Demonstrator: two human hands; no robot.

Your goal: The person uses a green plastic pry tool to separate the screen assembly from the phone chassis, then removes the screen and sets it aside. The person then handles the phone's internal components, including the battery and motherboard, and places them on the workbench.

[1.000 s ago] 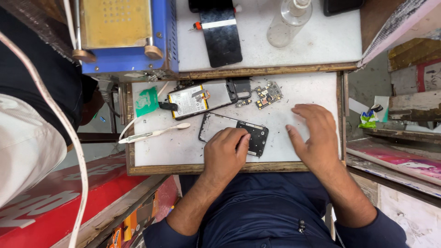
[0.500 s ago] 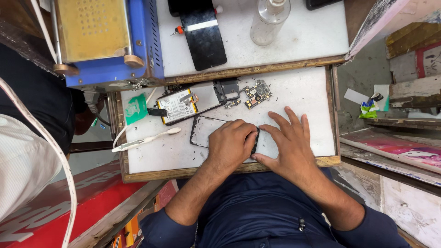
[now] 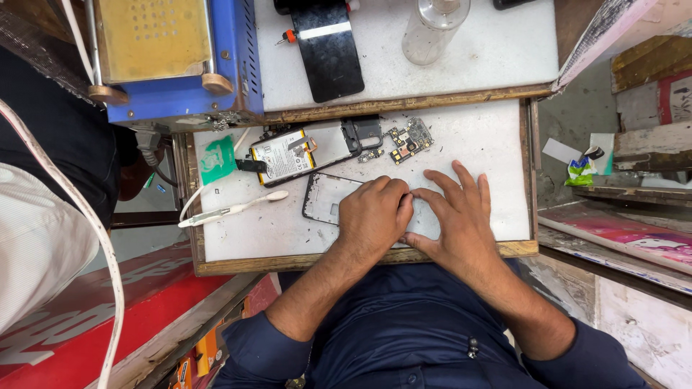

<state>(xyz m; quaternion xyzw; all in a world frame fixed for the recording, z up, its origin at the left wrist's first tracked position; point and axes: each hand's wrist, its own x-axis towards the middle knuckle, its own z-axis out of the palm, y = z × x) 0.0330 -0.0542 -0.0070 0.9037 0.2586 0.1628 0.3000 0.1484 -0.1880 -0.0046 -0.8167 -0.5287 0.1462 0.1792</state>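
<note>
A black phone frame [image 3: 321, 197] lies flat on the white work tray [image 3: 497, 144]. My left hand [image 3: 371, 218] is curled over the frame's right end and grips it, hiding that part. Beside it, my right hand [image 3: 459, 216] rests on the tray with its fingers spread, and its index finger and thumb touch my left fingertips. What lies under the two hands is hidden.
An opened phone with its battery [image 3: 287, 155] and a small circuit board [image 3: 409, 137] lie at the tray's back. A white cable [image 3: 231, 210] and a green pad [image 3: 216, 160] are at the left. Behind stand a blue machine [image 3: 238, 57], a black screen panel [image 3: 328, 47] and a clear bottle [image 3: 431, 25].
My right hand has slid left from the tray's right side to meet my left hand. My left hand has stayed on the frame.
</note>
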